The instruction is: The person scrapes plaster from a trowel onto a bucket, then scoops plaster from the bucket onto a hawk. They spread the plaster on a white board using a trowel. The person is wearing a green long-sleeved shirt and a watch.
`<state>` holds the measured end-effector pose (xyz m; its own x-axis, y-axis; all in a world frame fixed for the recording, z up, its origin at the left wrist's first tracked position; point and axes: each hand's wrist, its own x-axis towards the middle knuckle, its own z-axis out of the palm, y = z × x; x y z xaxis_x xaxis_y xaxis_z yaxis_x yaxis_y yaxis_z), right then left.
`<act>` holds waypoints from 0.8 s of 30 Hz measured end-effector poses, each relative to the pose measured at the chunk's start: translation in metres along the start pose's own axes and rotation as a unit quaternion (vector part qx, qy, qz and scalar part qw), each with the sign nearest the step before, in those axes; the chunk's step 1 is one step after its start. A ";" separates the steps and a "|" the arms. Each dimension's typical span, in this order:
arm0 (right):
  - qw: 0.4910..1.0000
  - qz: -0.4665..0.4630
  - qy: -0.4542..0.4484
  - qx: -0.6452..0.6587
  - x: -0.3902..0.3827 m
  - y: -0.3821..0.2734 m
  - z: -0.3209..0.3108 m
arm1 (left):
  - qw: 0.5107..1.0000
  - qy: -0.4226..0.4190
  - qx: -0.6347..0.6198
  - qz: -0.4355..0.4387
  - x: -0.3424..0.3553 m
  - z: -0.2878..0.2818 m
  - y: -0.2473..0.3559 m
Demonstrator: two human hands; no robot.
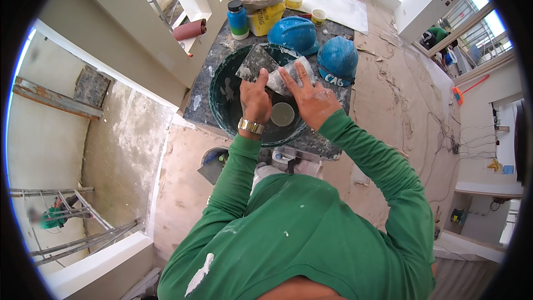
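My left hand (pixel 255 99), with a metal watch at the wrist, is closed on a dark, speckled square plate (pixel 255 62), like a plasterer's blade. My right hand (pixel 312 97) grips a pale, smeared flat blade (pixel 283 78), two fingers stretched along its face and the thumb hidden. The two blades are close together, edges nearly meeting; I cannot tell whether they touch. Both are above a big dark green tub (pixel 218 108) with white smears on its walls. A round pale object (pixel 282 114) shows low inside the tub.
Two blue hard hats (pixel 292 34) (pixel 337 58), a blue bottle (pixel 237 19), an open yellow bag (pixel 266 19) and small tubs (pixel 318 17) stand on the dark tabletop (pixel 197 105). A bucket (pixel 214 158) is below its near edge. Cables (pixel 444 139) lie at right. Other people work in the distance.
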<state>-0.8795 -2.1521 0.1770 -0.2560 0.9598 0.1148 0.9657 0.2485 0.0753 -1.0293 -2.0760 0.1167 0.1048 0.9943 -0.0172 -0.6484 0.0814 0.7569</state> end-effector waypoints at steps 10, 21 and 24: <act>0.984 -0.072 0.160 -0.018 0.008 0.053 0.022 | 0.981 -0.097 0.100 -0.137 -0.008 0.005 0.007; 0.996 -0.070 0.020 -0.048 0.005 0.012 -0.006 | 0.963 -0.253 0.094 -0.002 -0.020 0.003 -0.001; 0.998 -0.036 0.013 -0.053 0.008 0.006 -0.007 | 0.985 -0.152 -0.016 -0.077 -0.017 0.005 0.002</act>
<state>-0.8763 -2.1438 0.1851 -0.3270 0.9360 0.1306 0.9350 0.3003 0.1889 -1.0285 -2.0934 0.1218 0.4215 0.9041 0.0701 -0.6304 0.2366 0.7393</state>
